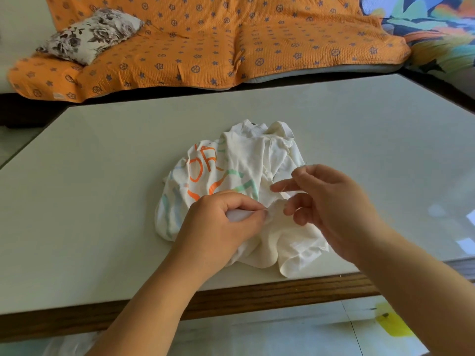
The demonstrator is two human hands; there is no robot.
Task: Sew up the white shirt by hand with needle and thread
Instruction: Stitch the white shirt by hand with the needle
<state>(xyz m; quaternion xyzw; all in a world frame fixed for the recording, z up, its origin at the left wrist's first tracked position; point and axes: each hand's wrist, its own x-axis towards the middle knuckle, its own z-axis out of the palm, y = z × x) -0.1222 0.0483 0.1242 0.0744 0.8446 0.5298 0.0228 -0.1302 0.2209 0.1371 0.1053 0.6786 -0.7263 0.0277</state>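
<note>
A person works at a crumpled white shirt (pixel 246 160) w/ orange and green lettering. It lies in a heap on the pale counter (pixel 102 201), near the wood-trimmed front edge (pixel 257 296), approx. centre.

The L hand (pixel 221 222) rests on the near-left part of the heap. Its fingers (pixel 246 201) and thumb are curled tight, pinching a small fold of the white cloth btwn them.

The R hand (pixel 331 199) hovers just beside it, over the shirt's right side, w/ fingers spread and loosely bent and one finger stretched toward the L hand. A thin dark sliver (pixel 305 164) pokes out at the top of the R hand, too small to say if it is the needle. Whether the R hand has hold of anything can't be told, and no thread can be made out w/ certainty.

Beyond the counter is a sofa under an orange patterned cover (pixel 205 42), w/ a floral cushion (pixel 90 34) at its left end.
</note>
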